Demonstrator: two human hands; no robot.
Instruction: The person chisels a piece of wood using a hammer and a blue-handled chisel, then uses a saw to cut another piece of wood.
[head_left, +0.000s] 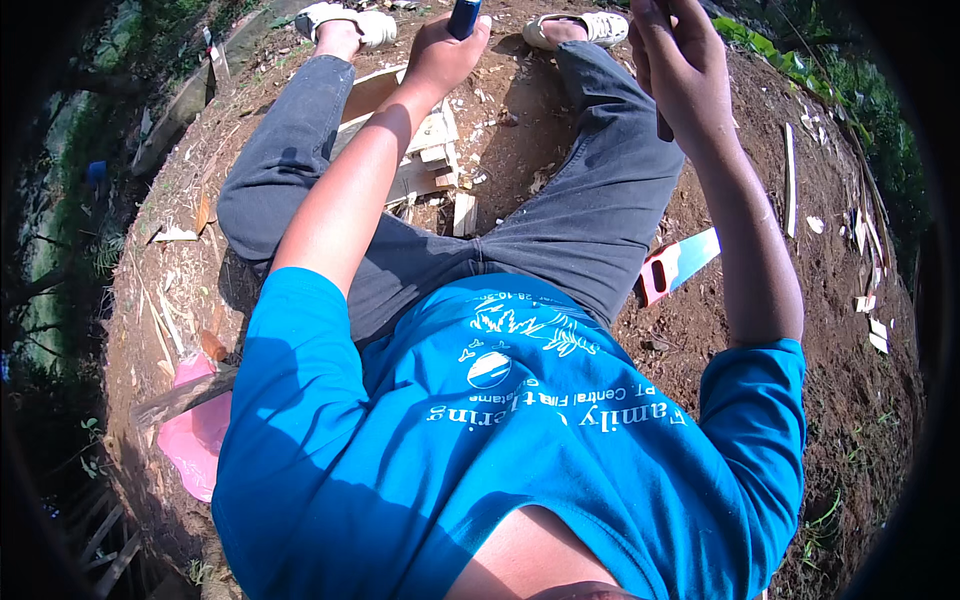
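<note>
My left hand [437,62] is raised beyond my knees at the upper edge, its fingers closed round a short dark-blue handle [463,18]. What lies at the handle's far end is out of view. My right hand [690,75] is up at the upper right with its fingers curled. A dark brown stick-like handle [664,128] sticks out below that hand; its other end is not visible. Between my legs, below the left hand, lies a pale wooden piece [428,150] made of several boards, partly behind my left forearm.
A handsaw [682,262] with a red-and-white handle lies on the soil by my right thigh. Pink plastic [195,440] sits at the left under a wooden board [180,395]. Wood strips [791,180] and shavings are scattered about. Green plants [860,100] edge the right.
</note>
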